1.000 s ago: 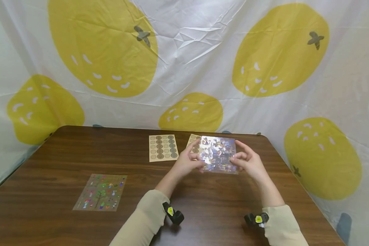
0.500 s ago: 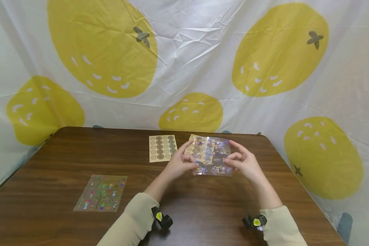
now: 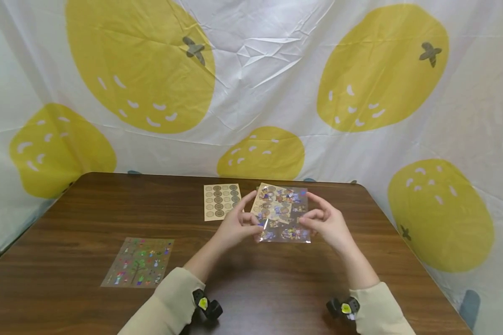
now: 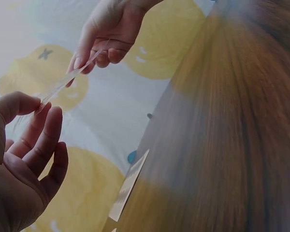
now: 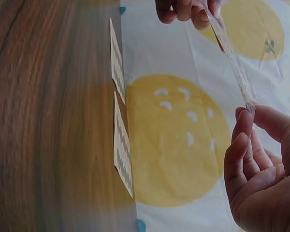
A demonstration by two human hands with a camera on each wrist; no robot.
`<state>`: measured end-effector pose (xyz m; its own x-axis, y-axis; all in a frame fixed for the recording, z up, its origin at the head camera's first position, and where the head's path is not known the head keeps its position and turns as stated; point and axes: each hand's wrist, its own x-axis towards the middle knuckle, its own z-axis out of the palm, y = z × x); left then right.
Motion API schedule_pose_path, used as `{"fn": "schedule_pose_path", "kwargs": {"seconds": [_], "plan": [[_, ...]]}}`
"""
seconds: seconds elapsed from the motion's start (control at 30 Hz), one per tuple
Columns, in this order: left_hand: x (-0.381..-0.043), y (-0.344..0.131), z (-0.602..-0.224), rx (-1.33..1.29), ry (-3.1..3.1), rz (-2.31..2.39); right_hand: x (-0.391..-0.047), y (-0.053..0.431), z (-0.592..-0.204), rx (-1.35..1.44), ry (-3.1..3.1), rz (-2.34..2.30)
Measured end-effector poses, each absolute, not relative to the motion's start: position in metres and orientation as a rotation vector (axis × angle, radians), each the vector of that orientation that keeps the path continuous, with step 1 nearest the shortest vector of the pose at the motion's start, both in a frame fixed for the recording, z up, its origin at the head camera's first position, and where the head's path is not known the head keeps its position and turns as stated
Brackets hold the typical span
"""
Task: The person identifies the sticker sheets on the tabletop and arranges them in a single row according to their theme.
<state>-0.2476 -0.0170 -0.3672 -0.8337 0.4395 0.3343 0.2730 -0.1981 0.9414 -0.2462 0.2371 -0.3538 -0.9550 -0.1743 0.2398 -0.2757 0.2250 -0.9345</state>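
Between my two hands a clear sticker sheet with small colourful figures is held up above the table. My left hand pinches its left edge between thumb and fingers. At the right edge, my right hand pinches it the same way. Seen edge-on in the left wrist view, the sticker sheet looks thin and slightly bent. Through the clear film shows a tan sheet of round stickers, partly covered by it in the head view. Both wrist views show the held sheet well off the table.
Another tan sheet of round stickers lies on the brown table near its far edge. A second clear sticker sheet with a tree print lies at the left. Behind the table hangs a white cloth with yellow fruit prints.
Both hands have moved left with the clear sticker sheet, and its angle has shifted so the bright glare is gone. More of the tan sheet now shows through it.
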Motion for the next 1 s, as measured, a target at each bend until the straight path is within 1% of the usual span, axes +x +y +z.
{"fn": "schedule_pose_path", "kwargs": {"seconds": [0.27, 0.5, 0.67, 1.0], "plan": [[-0.242, -0.028, -0.369, 0.857, 1.894, 2.214, -0.241, 0.225, -0.354, 0.481, -2.379, 1.843], [-0.247, -0.037, -0.387, 0.863, 1.895, 2.231, -0.238, 0.215, -0.356, 0.497, -2.379, 1.856], [-0.244, -0.045, -0.392, 0.867, 1.897, 2.232, -0.236, 0.209, -0.358, 0.518, -2.376, 1.868], [-0.229, -0.061, -0.386, 0.821, 1.946, 2.18, -0.232, 0.195, -0.363, 0.525, -2.372, 1.899]]}}
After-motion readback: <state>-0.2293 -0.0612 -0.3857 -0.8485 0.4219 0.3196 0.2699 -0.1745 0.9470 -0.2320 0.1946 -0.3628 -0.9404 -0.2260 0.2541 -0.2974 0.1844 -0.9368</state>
